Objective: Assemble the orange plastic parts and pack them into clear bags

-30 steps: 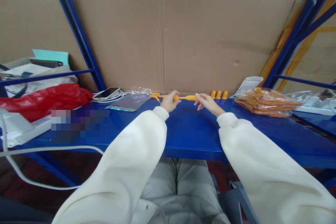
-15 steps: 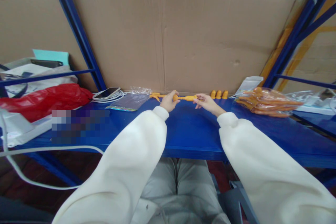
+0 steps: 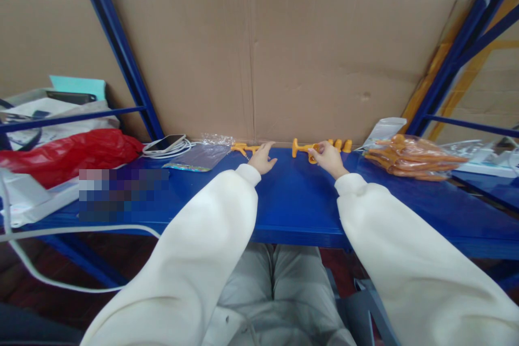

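At the back of the blue shelf (image 3: 292,194), my left hand (image 3: 261,158) curls its fingers on the end of an orange plastic piece (image 3: 242,147) that lies against the cardboard wall. My right hand (image 3: 329,158) is closed on a second orange piece (image 3: 302,147) with a T-shaped end pointing left. It is held just above the shelf. The two pieces are apart, with a gap of bare shelf between them. Three small orange caps (image 3: 343,145) stand right behind my right hand.
A clear bag of orange parts (image 3: 409,157) lies to the right. On the left lie a phone with a white cable (image 3: 164,144), a clear bag (image 3: 200,155) and a red bag (image 3: 68,154). A cardboard sheet (image 3: 284,59) backs the shelf between blue uprights (image 3: 121,54).
The orange rod that both hands held has come apart into two pieces. My right hand has moved right with its piece, while my left hand has stayed on the other.
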Available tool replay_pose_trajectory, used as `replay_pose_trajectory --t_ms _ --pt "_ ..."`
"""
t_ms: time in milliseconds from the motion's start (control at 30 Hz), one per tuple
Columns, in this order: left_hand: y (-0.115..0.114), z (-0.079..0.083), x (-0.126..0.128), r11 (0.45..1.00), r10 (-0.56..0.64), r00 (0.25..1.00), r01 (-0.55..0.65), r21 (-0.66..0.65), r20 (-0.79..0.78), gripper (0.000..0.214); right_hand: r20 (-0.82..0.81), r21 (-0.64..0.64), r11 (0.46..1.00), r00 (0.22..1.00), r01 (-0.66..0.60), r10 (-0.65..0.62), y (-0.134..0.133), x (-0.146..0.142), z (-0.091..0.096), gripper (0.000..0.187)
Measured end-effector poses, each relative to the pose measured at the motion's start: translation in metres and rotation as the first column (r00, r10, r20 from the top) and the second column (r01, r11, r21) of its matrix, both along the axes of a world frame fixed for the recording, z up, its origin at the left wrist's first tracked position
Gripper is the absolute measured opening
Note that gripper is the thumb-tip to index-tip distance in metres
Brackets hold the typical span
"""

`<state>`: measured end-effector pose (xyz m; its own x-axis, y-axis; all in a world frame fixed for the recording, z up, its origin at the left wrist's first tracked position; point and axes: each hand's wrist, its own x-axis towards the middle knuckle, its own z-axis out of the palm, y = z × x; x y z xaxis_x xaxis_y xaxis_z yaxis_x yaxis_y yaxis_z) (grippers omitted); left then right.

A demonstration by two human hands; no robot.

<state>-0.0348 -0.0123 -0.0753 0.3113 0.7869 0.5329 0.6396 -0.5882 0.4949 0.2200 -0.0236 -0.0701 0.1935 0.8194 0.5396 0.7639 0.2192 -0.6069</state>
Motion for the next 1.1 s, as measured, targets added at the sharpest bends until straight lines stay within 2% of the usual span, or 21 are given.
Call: replay_pose_trajectory --t_ms 67,167,267,433,500,600,700,800,900,1033,1100 --pt "0.0 0.0 0.001 1.0 0.005 1.0 -0.006 -0.014 -0.028 0.056 0.072 -0.087 0.994 0.996 0.066 -0.06 -0.004 0.003 0.003 0.035" --pt "0.002 -0.002 0.001 1.0 -0.002 0.999 0.001 -0.011 -0.053 0.05 0.107 -0.172 0.983 0.993 0.07 -0.052 -0.008 0.002 0.005 0.039" --pt "0.004 -0.003 0.0 1.0 -0.013 0.998 0.013 0.002 -0.064 0.044 0.07 -0.194 0.981 0.998 0.006 0.008 -0.009 -0.003 0.004 0.034" --pt "0.008 -0.005 -0.001 0.999 -0.023 0.996 0.025 0.023 -0.087 0.039 -0.141 -0.231 0.957 0.979 -0.178 0.148 -0.007 -0.011 0.001 0.017" --pt "0.008 -0.005 -0.001 1.0 -0.017 0.995 0.019 0.024 -0.103 0.038 -0.15 -0.249 0.945 0.972 -0.214 0.181 -0.007 -0.012 0.001 0.011" --pt "0.006 -0.004 0.0 1.0 0.001 0.99 0.001 0.014 -0.139 0.038 -0.083 -0.246 0.945 0.976 -0.218 0.203 -0.006 -0.011 0.0 0.014" --pt "0.003 0.0 0.001 1.0 0.03 0.978 -0.031 0.001 -0.208 0.035 0.063 -0.155 0.952 0.959 -0.263 0.275 -0.003 -0.009 -0.002 0.01" --pt "-0.002 0.003 0.001 0.994 0.078 0.936 -0.098 -0.041 -0.342 0.033 0.213 -0.106 0.925 0.9 -0.365 0.38 0.001 -0.01 -0.005 0.013" --pt "-0.008 0.006 0.0 0.968 0.167 0.854 -0.236 -0.082 -0.492 0.039 0.28 -0.143 0.9 0.856 -0.411 0.435 0.002 -0.011 -0.008 0.015" --pt "-0.016 0.008 -0.001 0.863 0.34 0.723 -0.494 -0.105 -0.602 0.053 0.324 -0.181 0.894 0.833 -0.411 0.448 0.001 -0.012 -0.009 0.018" --pt "-0.018 0.01 -0.001 0.821 0.375 0.689 -0.557 -0.122 -0.62 0.056 0.343 -0.191 0.9 0.833 -0.391 0.435 0.0 -0.012 -0.009 0.02"
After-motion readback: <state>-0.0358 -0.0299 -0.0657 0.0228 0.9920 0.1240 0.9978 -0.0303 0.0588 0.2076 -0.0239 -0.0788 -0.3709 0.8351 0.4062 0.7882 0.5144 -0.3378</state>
